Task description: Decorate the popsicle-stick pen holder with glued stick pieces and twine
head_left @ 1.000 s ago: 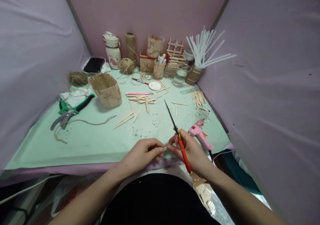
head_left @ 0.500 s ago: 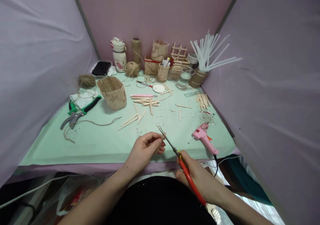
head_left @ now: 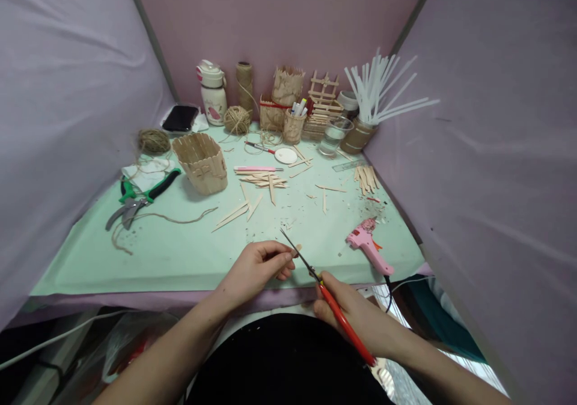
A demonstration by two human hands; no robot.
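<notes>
My left hand (head_left: 259, 267) is at the near edge of the green mat (head_left: 171, 255), its fingers pinched on a small wooden stick piece (head_left: 297, 249). My right hand (head_left: 349, 315) is closed round the red handles of a pair of scissors (head_left: 315, 273). The scissor blades point up and to the left and meet the stick piece just right of my left fingertips.
A pink glue gun (head_left: 367, 246) lies to the right of my hands. Further back are loose wooden sticks (head_left: 261, 182), a stick basket (head_left: 201, 161), green pliers (head_left: 139, 197), twine (head_left: 153, 140), a phone (head_left: 180, 118), a bottle (head_left: 211, 92), a glass (head_left: 331, 134) and a jar of white rods (head_left: 374, 92).
A second ago the scissors stood steeply with both hands together on the stick. My right hand has drawn back toward me and tipped the blades down to the stick piece.
</notes>
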